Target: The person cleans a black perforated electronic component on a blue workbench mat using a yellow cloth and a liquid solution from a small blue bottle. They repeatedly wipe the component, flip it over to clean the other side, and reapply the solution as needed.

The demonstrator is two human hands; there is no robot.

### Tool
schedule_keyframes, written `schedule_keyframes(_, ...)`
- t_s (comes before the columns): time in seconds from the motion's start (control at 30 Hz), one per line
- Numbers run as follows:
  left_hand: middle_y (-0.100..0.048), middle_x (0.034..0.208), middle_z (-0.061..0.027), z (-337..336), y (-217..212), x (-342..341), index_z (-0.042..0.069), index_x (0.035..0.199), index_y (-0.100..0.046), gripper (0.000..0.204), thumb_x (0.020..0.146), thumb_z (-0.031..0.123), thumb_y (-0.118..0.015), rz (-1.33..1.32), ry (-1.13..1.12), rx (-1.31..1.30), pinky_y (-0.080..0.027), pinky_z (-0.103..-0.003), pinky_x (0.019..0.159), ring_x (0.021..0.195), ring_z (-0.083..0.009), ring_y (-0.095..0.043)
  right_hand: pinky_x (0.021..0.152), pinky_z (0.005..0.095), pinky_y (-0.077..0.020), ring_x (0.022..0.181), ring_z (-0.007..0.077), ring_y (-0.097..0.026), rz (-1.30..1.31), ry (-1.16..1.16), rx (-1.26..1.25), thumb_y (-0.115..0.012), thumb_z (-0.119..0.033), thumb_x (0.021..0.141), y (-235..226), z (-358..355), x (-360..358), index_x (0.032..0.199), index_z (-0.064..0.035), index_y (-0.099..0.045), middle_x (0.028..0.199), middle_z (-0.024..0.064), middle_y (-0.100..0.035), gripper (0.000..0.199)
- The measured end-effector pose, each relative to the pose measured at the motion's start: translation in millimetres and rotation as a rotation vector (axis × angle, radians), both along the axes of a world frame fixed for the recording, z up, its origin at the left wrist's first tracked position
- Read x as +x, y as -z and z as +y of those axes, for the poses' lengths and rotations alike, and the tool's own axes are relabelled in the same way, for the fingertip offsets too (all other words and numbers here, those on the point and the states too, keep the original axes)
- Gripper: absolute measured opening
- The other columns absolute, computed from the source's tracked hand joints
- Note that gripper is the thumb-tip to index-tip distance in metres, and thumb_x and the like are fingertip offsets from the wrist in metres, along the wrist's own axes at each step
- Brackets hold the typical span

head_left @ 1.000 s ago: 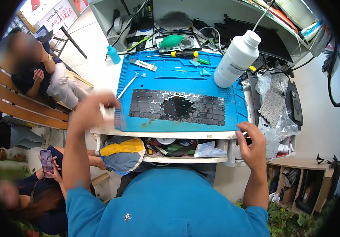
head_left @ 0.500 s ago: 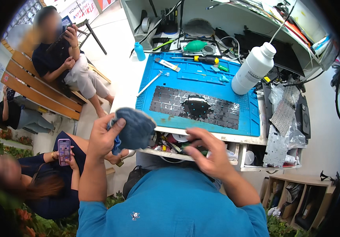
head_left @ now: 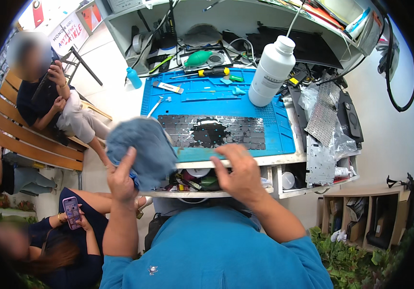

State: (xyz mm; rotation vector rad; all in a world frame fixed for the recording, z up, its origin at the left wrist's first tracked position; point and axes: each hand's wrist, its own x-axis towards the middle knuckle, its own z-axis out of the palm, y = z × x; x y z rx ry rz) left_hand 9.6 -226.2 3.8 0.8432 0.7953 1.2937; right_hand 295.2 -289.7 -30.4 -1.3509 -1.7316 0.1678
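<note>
A crumpled blue-grey cloth (head_left: 144,144) is in my left hand (head_left: 122,180), gripped between thumb and fingers, in the air by the front left corner of the bench. My right hand (head_left: 240,176) holds nothing; its thumb and fingers are apart over the bench's front edge. Just beyond it, a black laptop keyboard sheet (head_left: 178,131) lies on the blue repair mat (head_left: 281,132). Dark wet-looking patches and shiny spots mark the sheet. Part of a thin white stick-like tool (head_left: 155,106) shows at the mat's left side, beyond the cloth.
On the mat stand a large white bottle (head_left: 270,74) and, lying down, a yellow-black screwdriver (head_left: 212,72). A small blue bottle (head_left: 133,78) and green air blower (head_left: 199,59) are farther back. An open drawer (head_left: 202,193) sticks out below. People sit at the left; a phone (head_left: 72,213) is in one's hands.
My view has shifted, so the bench appears farther left. The cloth now looks more spread out in my left hand. My right hand is still open near the bench's front edge.
</note>
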Motion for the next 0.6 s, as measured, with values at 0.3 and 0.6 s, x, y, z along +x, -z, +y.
schedule_keyframes(0.3, -0.024, 0.185, -0.0241, 42, 53, 114, 0.007, 0.176, -0.034, 0.076, 0.108, 0.026, -0.064, 1.708, 0.344, 0.818, -0.02, -0.063, 0.137, 0.17, -0.0503, -0.02, 0.131, 0.0635, -0.0286, 0.142, 0.0404, -0.056, -0.394, 0.217, -0.26, -0.075, -0.04, 0.104, 14, -46, 66, 0.146, 0.007, -0.062, 0.147, 0.0227, -0.062, 0.064)
schedule_keyframes(0.6, -0.031, 0.185, -0.0157, 29, 48, 137, 0.013, 0.175, -0.041, 0.065, 0.116, 0.038, -0.054, 1.721, 0.468, 0.903, -0.02, -0.061, 0.138, 0.172, -0.0436, -0.022, 0.135, 0.0651, -0.0226, 0.145, 0.0393, -0.056, -0.429, 0.167, -0.227, -0.073, -0.052, 0.103, 20, -51, 84, 0.145, 0.0089, -0.064, 0.145, 0.0226, -0.065, 0.074)
